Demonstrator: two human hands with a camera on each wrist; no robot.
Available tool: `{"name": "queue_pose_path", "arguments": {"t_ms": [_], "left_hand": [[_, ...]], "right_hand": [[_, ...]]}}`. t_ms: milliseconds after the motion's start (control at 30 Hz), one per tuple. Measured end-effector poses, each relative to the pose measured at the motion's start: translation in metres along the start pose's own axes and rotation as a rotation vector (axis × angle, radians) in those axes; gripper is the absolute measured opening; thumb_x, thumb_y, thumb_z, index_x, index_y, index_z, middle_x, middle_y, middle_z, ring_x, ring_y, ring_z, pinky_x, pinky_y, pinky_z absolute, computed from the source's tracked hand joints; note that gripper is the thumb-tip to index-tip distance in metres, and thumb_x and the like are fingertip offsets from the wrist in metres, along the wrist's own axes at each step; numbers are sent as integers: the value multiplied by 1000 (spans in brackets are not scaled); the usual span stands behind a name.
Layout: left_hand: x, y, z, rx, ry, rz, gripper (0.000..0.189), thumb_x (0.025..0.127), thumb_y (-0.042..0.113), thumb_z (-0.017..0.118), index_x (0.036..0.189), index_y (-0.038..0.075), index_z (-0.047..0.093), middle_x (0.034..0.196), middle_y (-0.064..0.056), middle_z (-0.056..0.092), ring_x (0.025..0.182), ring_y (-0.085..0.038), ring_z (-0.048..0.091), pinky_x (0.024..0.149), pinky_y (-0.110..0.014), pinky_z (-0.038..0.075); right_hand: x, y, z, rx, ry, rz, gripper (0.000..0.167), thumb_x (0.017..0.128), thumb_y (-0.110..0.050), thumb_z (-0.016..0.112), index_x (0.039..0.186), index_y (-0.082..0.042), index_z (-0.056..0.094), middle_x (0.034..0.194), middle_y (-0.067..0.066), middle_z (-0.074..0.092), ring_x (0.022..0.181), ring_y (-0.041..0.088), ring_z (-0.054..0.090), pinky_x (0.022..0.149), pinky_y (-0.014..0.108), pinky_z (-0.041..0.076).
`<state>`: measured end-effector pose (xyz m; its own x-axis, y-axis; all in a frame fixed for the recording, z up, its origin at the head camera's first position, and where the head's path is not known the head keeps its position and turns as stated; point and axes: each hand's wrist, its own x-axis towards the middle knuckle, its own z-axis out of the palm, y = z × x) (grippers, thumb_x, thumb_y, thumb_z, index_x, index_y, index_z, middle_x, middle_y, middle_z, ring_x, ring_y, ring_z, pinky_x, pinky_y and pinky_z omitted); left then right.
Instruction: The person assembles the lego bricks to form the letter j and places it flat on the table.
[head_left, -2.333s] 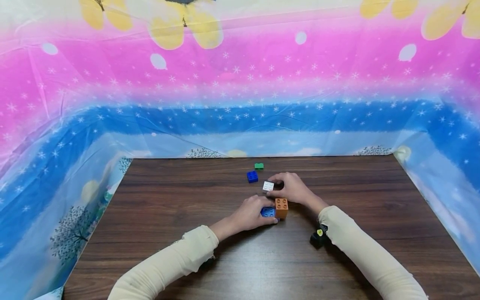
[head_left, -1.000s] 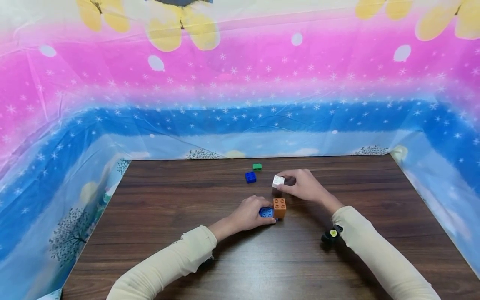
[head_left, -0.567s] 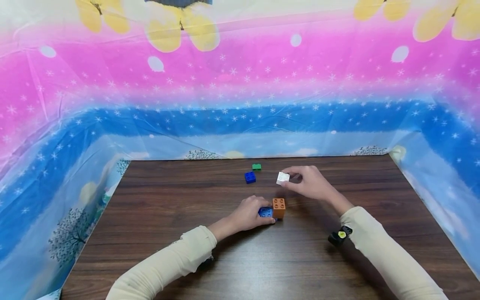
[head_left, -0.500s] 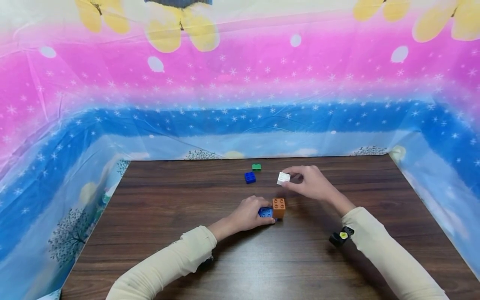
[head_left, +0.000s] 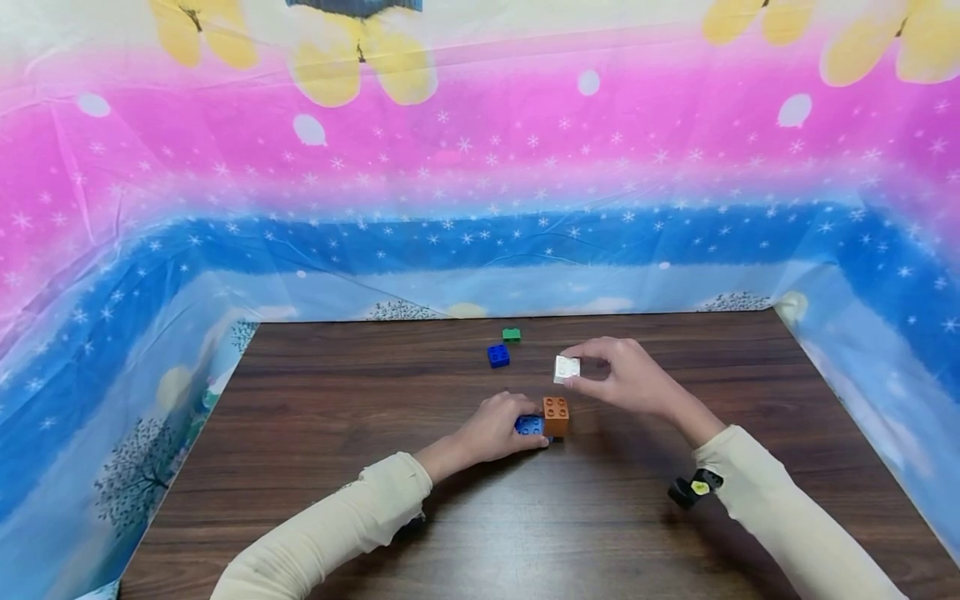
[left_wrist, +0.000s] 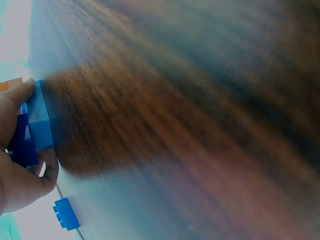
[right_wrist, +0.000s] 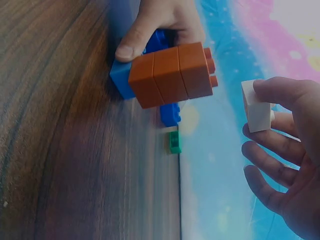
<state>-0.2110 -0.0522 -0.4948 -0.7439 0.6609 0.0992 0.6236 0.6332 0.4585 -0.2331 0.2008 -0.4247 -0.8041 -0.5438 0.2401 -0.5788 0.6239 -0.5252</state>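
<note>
Looks like a mid-build step: right hand [head_left: 633, 375] grip pinches white brick [head_left: 566, 369], raised between orange stack [head_left: 557, 421] and far edge of worktop [head_left: 337, 375]. Left hand [head_left: 495, 427] pinches light-blue base [left_wrist: 41, 125]. Next move likely needs stud alignment.

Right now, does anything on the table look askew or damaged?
Nothing stands out: the orange bricks stack in line, and the loose blue brick sits studs up. The green brick is too small to judge.
</note>
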Motion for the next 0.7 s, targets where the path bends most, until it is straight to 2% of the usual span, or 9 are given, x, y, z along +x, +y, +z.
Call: {"name": "queue_pose_path", "arguments": {"t_ms": [233, 467, 700], "left_hand": [[1, 0, 1, 4, -1, 0, 44, 92, 40, 77, 122, 8, 73, 109, -2, 73, 88, -11, 60, 70, -23, 45], [1, -1, 1, 1, -2, 2, 43, 92, 41, 77, 120, 9, 74, 107, -1, 73, 85, -9, 57, 68, -22, 43], [1, -2, 2, -10, 2, 8, 40, 92, 40, 77, 120, 10, 74, 105, 0, 73, 83, -8, 56, 67, -22, 43]], "right_hand": [[-6, -7, 3, -1, -7, -42, 45, 92, -40, 76, 129, -14, 71, 116, 1, 72, 102, 25, 68, 82, 48, 56], [-10, -12, 10, 18, -17, -48, 44, 93, -36, 77, 128, -11, 71, 115, 0, 72, 103, 25, 69, 82, 46, 57], [-13, -15, 15, -4, -22, -58, 42, 92, -36, 77, 127, -13, 72, 112, -2, 73, 99, 19, 67, 80, 42, 57]]}}
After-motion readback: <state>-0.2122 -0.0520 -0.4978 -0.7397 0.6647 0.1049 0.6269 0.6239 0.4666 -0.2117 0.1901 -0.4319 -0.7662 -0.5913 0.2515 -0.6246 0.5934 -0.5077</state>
